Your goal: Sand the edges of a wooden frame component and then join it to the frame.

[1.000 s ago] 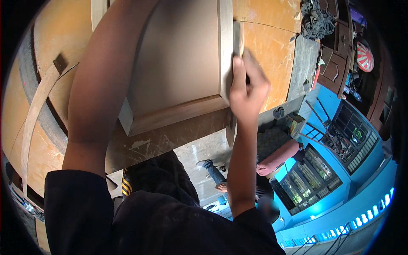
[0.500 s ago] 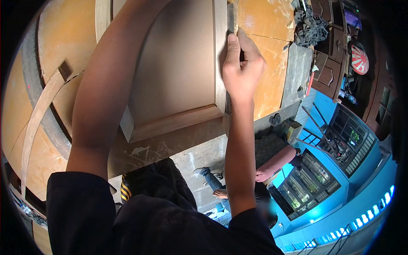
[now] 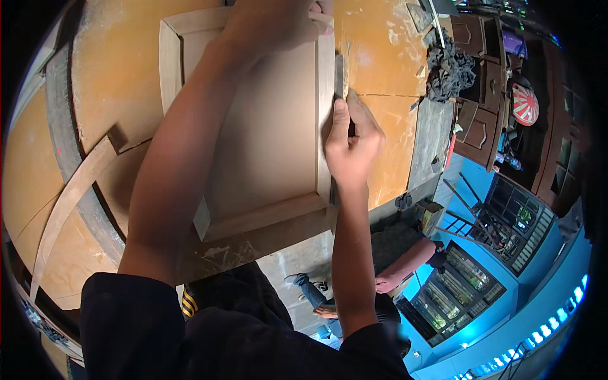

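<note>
While both my forearms reach forward over the scuffed orange-brown workbench (image 3: 120, 63), a pale curved wooden strip (image 3: 69, 190) lies at the far left, bowing down toward the near side. Next comes my left forearm (image 3: 177, 152), slanting across the framed wooden panel (image 3: 272, 139), which lies flat on the bench in front of me, its near end close to the bench's edge. Black trousers (image 3: 244, 294) with yellow stripes show below that edge. My left hand (image 3: 288, 25) is at the far part of the panel, partly cut off by the top of the view; its fingers are bent near the right-hand rail (image 3: 325, 95), but I cannot tell how firmly they grip, or whether they hold anything. Just beside that rail, a narrow bar (image 3: 339, 68), dark on one side and paler on the other, runs lengthwise along the panel. My right hand (image 3: 356, 144) is closed on it, thumb and bent fingers pinching it from either side. Farther right, a crumpled black heap (image 3: 451, 71) sits near a grey board (image 3: 429, 145). Beyond them stand dark brown cabinets (image 3: 474, 130), and a red-and-white rayed disc (image 3: 525, 104) shows at the far right.
</note>
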A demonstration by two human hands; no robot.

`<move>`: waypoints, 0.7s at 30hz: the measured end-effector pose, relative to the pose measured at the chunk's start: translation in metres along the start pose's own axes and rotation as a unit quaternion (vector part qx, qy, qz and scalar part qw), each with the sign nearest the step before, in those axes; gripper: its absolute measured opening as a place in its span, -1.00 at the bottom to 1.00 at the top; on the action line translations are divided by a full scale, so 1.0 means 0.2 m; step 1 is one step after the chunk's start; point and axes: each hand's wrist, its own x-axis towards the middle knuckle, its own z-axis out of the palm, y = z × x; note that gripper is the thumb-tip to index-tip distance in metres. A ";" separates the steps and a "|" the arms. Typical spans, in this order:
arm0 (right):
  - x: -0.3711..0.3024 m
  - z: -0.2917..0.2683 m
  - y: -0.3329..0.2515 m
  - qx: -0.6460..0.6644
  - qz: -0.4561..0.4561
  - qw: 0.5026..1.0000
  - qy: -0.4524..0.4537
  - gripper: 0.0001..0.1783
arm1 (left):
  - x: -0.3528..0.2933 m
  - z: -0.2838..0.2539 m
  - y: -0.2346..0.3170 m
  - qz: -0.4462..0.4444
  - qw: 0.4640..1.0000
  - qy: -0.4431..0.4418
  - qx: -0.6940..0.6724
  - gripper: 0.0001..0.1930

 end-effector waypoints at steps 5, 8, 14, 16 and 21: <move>0.01 0.00 0.00 0.000 -0.004 1.000 -0.002 -0.79 | 0.00 -0.04 0.05 -0.005 1.000 0.012 0.016 -0.91; 0.04 0.01 -0.02 0.005 0.007 1.000 -0.010 -0.80 | 0.00 -0.06 0.06 -0.037 0.999 -0.031 0.020 -0.89; 0.10 0.04 0.00 0.014 -0.016 1.000 -0.014 -0.80 | 0.00 -0.04 0.05 -0.029 0.998 -0.025 0.040 -0.78; 0.15 0.07 0.01 0.028 -0.027 0.999 0.003 -0.78 | 0.01 -0.03 0.05 -0.043 0.997 -0.036 0.048 -0.76; 0.28 0.12 0.00 0.008 -0.017 1.000 0.010 -0.82 | -0.03 0.09 -0.04 -0.044 0.998 -0.016 0.033 -0.79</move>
